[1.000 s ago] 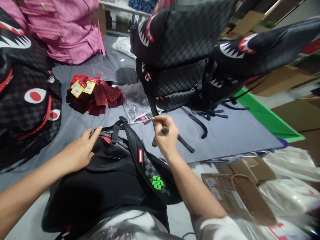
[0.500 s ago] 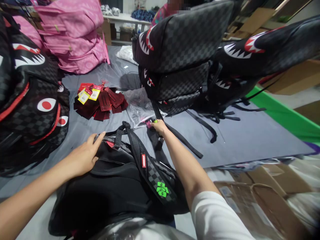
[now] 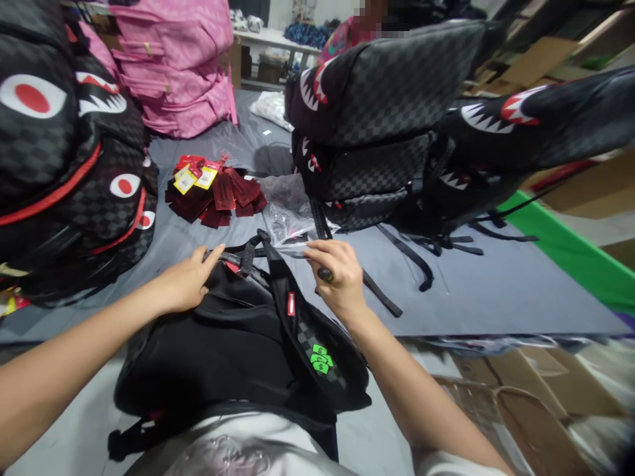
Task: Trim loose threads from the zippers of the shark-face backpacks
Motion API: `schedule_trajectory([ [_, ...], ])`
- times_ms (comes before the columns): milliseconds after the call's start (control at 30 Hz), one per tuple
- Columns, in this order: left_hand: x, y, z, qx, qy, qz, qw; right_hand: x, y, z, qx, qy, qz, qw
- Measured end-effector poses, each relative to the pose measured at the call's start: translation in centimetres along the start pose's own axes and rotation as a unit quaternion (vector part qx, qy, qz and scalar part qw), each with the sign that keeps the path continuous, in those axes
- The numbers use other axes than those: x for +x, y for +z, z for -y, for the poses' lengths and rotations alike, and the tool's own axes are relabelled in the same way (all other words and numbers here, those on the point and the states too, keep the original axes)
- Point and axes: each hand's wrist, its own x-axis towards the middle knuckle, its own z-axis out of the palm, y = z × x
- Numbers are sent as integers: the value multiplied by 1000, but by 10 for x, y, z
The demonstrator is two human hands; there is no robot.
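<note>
A black backpack (image 3: pixel 208 350) lies in front of me, padded back up, its shoulder strap (image 3: pixel 292 317) bearing a red label and a green print. My left hand (image 3: pixel 181 284) grips its top edge, thumb on the near side and fingers over the rim. Beyond the strap, my right hand (image 3: pixel 340 274) is closed around a small tool with a dark rounded handle end (image 3: pixel 325 274). A thin pale strip (image 3: pixel 295 250) reaches left from its fingertips towards the strap; whether it belongs to the tool I cannot tell. A clear plastic bag (image 3: pixel 285 211) lies just behind.
Dark red tags (image 3: pixel 218 197), some with yellow labels, lie in a bunch on the grey table (image 3: pixel 476 284). Shark-face backpacks (image 3: pixel 387 86) are stacked behind and at left (image 3: pixel 74 165). Pink backpacks (image 3: pixel 183 59) stand further back. Cardboard boxes (image 3: pixel 526 383) lie at right; a person is behind.
My right hand reached down to the table by the plastic bag, then rose again towards the strap, fingers closed on the tool. My left hand stayed on the backpack's edge. The view shifted slightly.
</note>
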Motion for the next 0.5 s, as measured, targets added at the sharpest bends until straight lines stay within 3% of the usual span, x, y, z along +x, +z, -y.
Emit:
schedule_trajectory([
  [133,-10,-6,-7,4,6,-11,1000,1,6,58,65,3,19,998],
  [267,-24,-7,-8,11,4,-30,999,-3,34,90,161,58,171,970],
  [367,-31,-4,-5,-10,25,-55,998,-2,46,101,92,72,305,945],
  [500,-36,-1,5,-64,40,-78,994,10,46,112,-36,52,434,899],
])
